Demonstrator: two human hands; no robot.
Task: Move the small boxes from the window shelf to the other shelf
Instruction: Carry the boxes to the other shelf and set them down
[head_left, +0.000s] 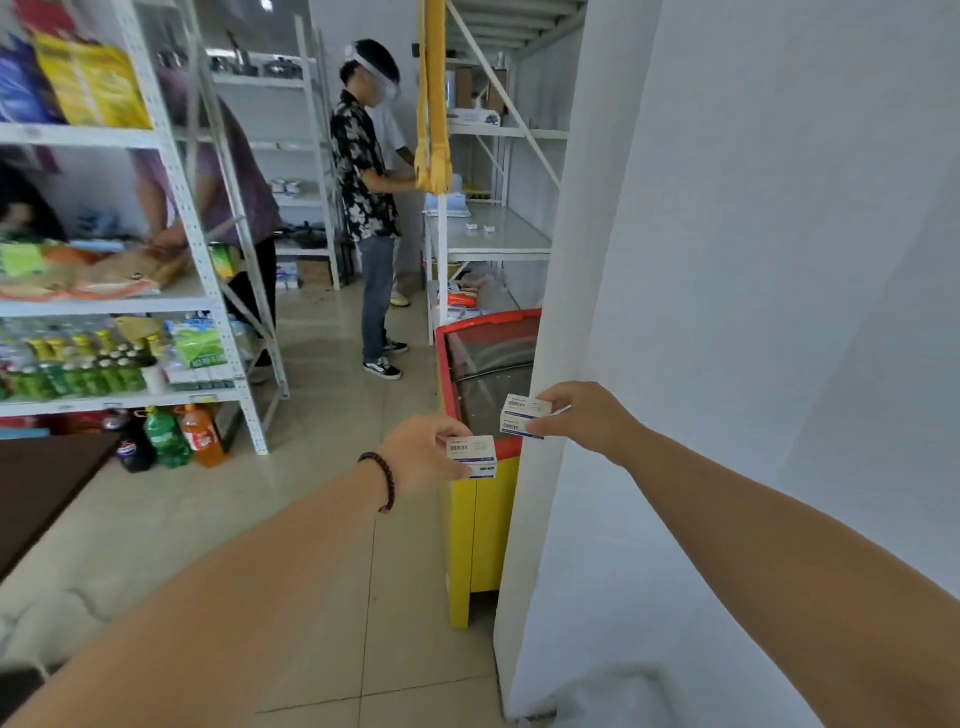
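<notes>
Head view, shop interior. L hand, beaded bracelet at wrist, pinches 1 small white box w/ blue band between thumb and fingers; R hand pinches a 2nd matching box the same way. Both boxes are held in the air, near each other but apart, in front of a chest freezer w/ yellow body, red rim and sliding glass lid; the R box is just beside the edge of a white wall. Box faces carry blue print, too blurred to read. Far R of aisle: white metal shelf w/ 2 small white boxes lying on its mid level, well apart from the hands. A person in a floral shirt and jeans stands at that shelf beside a hanging yellow strap. L side: white rack w/ snack bags, green bottles and water packs; on the floor below, 3 large soda bottles, 1 w/ a Pepsi-style logo, 1 green, 1 orange. A 2nd person in purple is partly hidden behind the rack. Floor: pale tiles.
</notes>
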